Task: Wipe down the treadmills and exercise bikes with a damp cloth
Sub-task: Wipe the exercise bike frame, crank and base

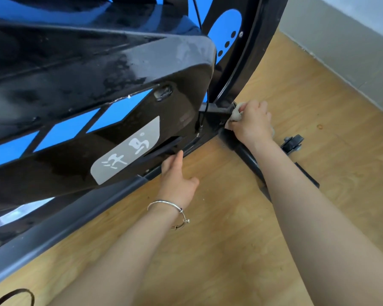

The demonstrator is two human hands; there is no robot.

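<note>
The cloth [236, 115], pale and bunched, sits low at the front of the exercise bike [97, 74]. We see it pushed against the black joint where the frame meets the floor bar [242, 150]. The right hand [253, 123] holds it there, its grip curled tight round the wad with the knuckles turned up. The right arm stretches out nearly straight from the lower right and crosses over the bar.

The left hand [178, 180] reaches in from below. Its grip is spread and holds nothing: the fingers lie straight, with the tips touching the lower edge of the bike's black housing just under the grey label [126, 151]. The thumb sticks out to the side above the wooden floor [230, 217]. A silver bracelet [164, 204] circles that wrist.

Most of the cloth is buried inside the right fist, and we make out only folds by the fingers and a scrap behind the wrist. The right fingertips are hidden. The bike is cut off at the top and left, so we see only its lower casing and blue panels. A small wheel [293, 141] shows beyond the right wrist, partly covered by it.
</note>
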